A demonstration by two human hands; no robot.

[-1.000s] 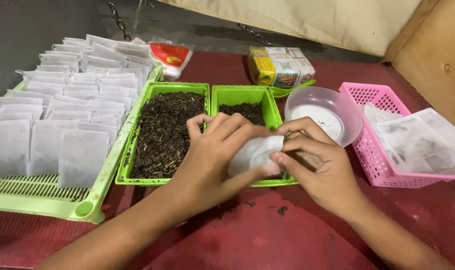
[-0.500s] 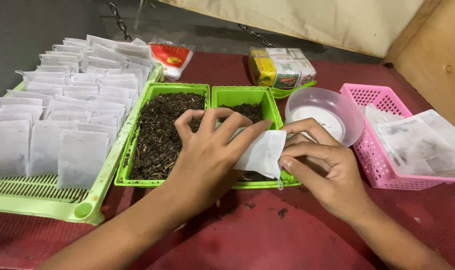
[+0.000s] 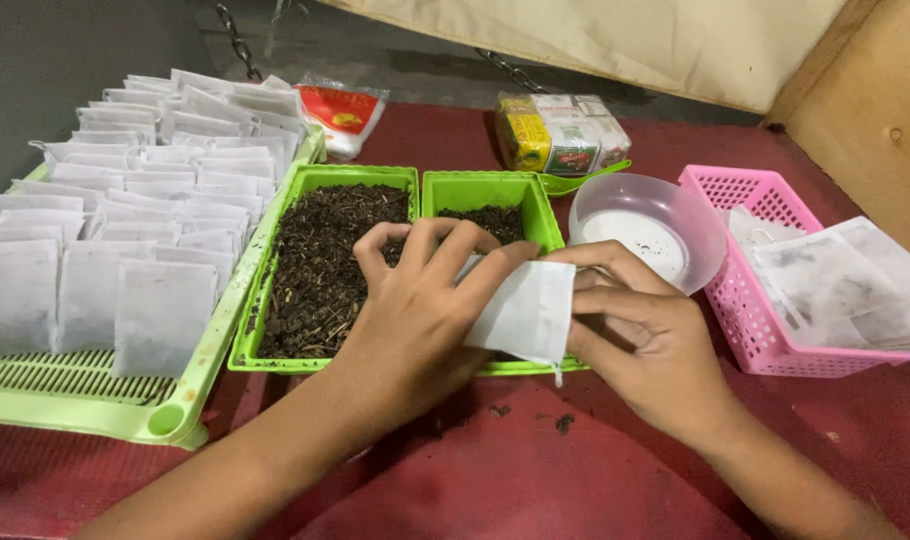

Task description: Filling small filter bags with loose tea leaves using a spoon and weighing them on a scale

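Both my hands hold one small white filter bag (image 3: 527, 310) above the near edge of the right green tray (image 3: 490, 190). My left hand (image 3: 415, 300) pinches its left side with the fingers curled over it. My right hand (image 3: 645, 335) grips its right side with thumb and fingers. A short string hangs from the bag's lower corner. The left green tray (image 3: 320, 178) next to it is full of dark loose tea leaves (image 3: 325, 260); the right tray holds a smaller heap.
Several flat white bags lie in rows on a light green rack (image 3: 85, 395) at the left. A clear bowl (image 3: 650, 225) and a pink basket (image 3: 750, 330) with more bags stand at the right. Small boxes (image 3: 565, 135) and a red packet (image 3: 340, 115) sit at the back.
The white bag has been spread out flatter between my hands and now hangs lower over the tray's front edge. My right fingers have shifted along its right side.
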